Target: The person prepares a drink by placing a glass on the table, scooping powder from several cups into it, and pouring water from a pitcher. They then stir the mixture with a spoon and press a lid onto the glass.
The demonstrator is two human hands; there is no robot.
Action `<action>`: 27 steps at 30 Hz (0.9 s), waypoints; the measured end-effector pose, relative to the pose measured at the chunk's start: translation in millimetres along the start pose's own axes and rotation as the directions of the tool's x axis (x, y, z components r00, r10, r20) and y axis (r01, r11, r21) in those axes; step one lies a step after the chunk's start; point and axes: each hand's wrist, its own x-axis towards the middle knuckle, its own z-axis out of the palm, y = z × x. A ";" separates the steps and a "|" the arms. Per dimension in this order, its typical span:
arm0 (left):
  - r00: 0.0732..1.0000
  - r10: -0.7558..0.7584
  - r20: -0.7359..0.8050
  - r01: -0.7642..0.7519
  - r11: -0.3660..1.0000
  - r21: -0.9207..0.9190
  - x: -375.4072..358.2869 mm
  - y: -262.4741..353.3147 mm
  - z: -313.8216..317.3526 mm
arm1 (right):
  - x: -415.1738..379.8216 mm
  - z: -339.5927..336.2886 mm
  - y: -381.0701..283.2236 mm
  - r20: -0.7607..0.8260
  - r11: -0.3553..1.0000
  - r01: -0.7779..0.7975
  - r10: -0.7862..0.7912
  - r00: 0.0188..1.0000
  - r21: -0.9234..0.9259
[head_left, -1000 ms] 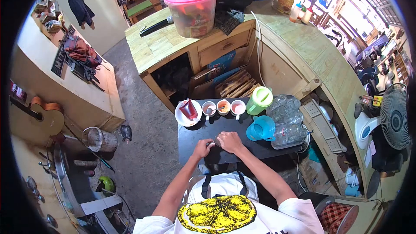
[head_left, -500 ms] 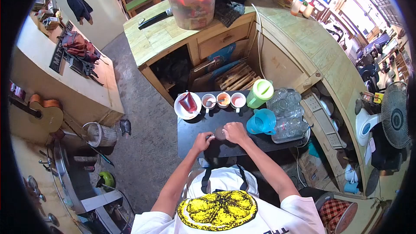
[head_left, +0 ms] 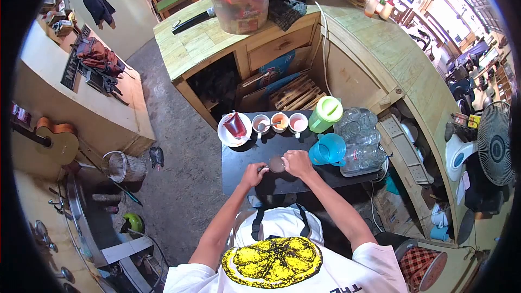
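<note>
Over the front of the dark low table [head_left: 236, 157], a small round grey-brown object [head_left: 276, 164] sits between my two hands. Its exact kind is too small to make out. My left hand [head_left: 253, 174] is closed at its left side, on what looks like a short handle or rim. On the opposite side my right hand [head_left: 297, 164] has its fingers closed round the edge. Behind them stand a white bowl with a red packet [head_left: 235, 126] in it and three white cups [head_left: 297, 123] with pinkish or orange contents. A spoon [head_left: 266, 126] rests across the cups.
Right of my hands stand a blue pitcher [head_left: 327, 150] and a green lidded pitcher [head_left: 326, 113]. Several clear glasses [head_left: 358, 141] lie on a tray at the table's right end. Beyond is a wooden counter [head_left: 192, 43] bearing a pink-lidded tub [head_left: 240, 2]. A fan [head_left: 493, 144] stands far right.
My right hand has moved slightly right and up, so the round object between my hands shows more fully. The table items have stayed in place.
</note>
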 end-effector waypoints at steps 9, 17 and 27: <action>1.000 -0.007 0.017 0.006 1.000 0.011 -1.8 9.4 -5.9 | 5.5 23.9 -12.3 -0.053 0.987 -0.094 0.101 0.993 0.131; 1.000 -0.013 -0.003 0.013 1.000 -0.018 -2.7 7.8 -3.3 | 6.4 1.8 -1.5 -0.080 0.998 -0.051 0.053 0.995 0.026; 1.000 0.008 0.004 -0.008 1.000 0.003 -1.7 4.7 -3.4 | 2.2 16.3 -14.9 -0.024 0.994 -0.007 0.009 1.000 0.107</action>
